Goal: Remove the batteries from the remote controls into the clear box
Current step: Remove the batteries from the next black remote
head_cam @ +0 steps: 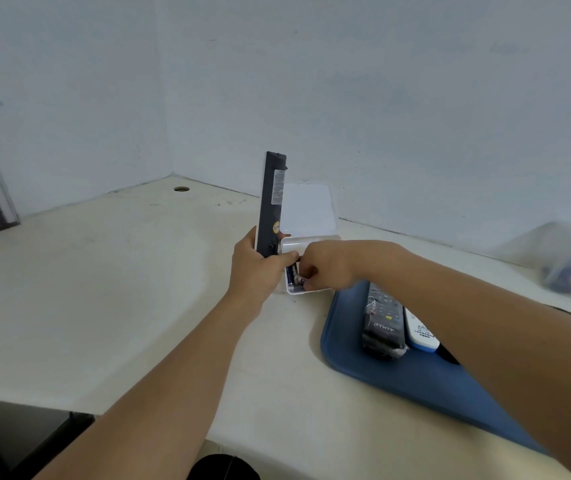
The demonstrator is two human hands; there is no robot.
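**Batteries going into the box; two remotes wait on the tray**

A long black remote [272, 206] is held upright by the left hand [254, 268], whose fingers are wrapped round its lower end, back side toward the camera. The right hand [325, 268] is reached into the clear box [311, 241], which stands on the table [104, 289] just beside the remote with its lid [308, 209] raised behind. The right fingers are curled low in the box, next to a dark battery [291, 273] that is seen at the box's near-left corner. Whether that battery is pinched or merely touched cannot be told, since the fingertips are partly hidden by the box wall.

At least one battery is thus judged to be inside the box already, or in the act of being set down. How many lie there cannot be counted.

On the blue tray [353, 362], right of the box, a black remote [382, 323] and a white remote [420, 332] are laid side by side, partly covered by the right forearm. Whether these have been emptied is not shown; the black one lies face up. If not, their batteries remain to be taken out, and the held remote is yet to be put aside.
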